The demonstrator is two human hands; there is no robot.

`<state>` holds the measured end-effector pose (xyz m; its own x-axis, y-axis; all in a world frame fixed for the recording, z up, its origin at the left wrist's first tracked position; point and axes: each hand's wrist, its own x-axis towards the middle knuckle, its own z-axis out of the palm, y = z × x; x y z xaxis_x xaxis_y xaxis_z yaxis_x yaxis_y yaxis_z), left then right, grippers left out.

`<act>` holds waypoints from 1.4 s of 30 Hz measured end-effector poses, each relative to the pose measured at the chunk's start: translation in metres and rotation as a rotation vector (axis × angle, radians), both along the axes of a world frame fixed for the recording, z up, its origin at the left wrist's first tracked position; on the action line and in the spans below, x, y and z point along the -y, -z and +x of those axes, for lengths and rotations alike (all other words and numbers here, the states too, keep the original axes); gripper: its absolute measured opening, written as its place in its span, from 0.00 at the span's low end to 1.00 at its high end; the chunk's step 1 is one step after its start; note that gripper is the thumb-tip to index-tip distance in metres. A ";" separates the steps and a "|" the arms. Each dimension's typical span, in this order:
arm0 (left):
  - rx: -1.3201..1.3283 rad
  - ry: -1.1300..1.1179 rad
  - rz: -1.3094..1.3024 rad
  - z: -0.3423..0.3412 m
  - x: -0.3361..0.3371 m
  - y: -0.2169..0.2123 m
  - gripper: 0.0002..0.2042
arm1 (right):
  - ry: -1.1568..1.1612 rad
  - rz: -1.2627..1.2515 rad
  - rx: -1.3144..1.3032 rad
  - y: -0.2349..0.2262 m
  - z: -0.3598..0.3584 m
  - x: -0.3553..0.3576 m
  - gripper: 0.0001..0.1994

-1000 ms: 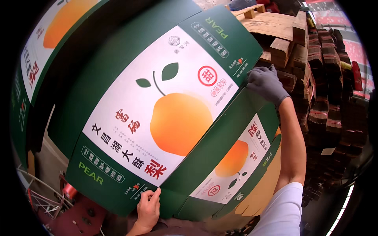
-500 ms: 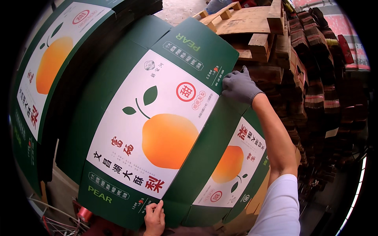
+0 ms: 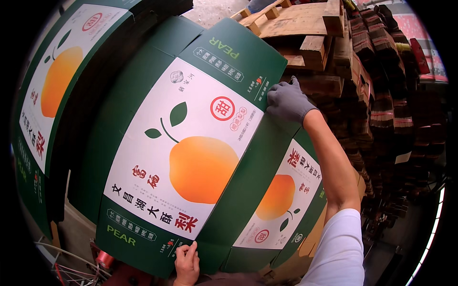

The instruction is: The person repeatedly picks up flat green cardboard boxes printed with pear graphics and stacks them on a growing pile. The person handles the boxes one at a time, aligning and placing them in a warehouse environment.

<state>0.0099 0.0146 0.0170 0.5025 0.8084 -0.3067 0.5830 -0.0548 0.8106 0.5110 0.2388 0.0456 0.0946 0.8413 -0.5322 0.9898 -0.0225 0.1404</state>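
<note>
Here's the big green-and-white carton blank (image 3: 191,157), fruit print face up, spread across the middle of the view, and both hands are right on its border! The bare left hand (image 3: 187,264) works the lower end, fingers curled against the green flap, thumb's grip beneath not readable, so I cannot tell whether it clamps. Up at the far end, the grey-gloved right hand (image 3: 288,100) bends at the edge, its fingertips hidden; clamped or merely resting, I cannot tell. Now the line that matters: the printed panel's long axis slants from lower left to upper right, the left hand nearer its lower end, the right hand nearer its upper end, most of the panel lying left of the glove and up from the bare hand. Beyond the glove, a wooden pallet (image 3: 296,21); off left, another fruit-printed carton stack (image 3: 62,90).
</note>
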 end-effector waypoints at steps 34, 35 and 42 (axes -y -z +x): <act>0.096 -0.006 -0.028 -0.008 0.007 0.021 0.21 | 0.270 0.772 0.034 0.096 -0.039 0.002 0.29; 0.105 -0.013 -0.007 -0.008 0.007 0.022 0.20 | 0.301 0.785 0.070 0.096 -0.039 0.002 0.30; 0.154 -0.029 0.021 -0.012 0.007 0.026 0.21 | 0.209 0.758 0.004 0.095 -0.150 0.061 0.32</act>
<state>-0.0021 0.0077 -0.0093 0.5186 0.8286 -0.2108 0.4532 -0.0573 0.8896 0.3615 0.1782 -0.0493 0.2913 0.9395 0.1802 0.9541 -0.2990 0.0163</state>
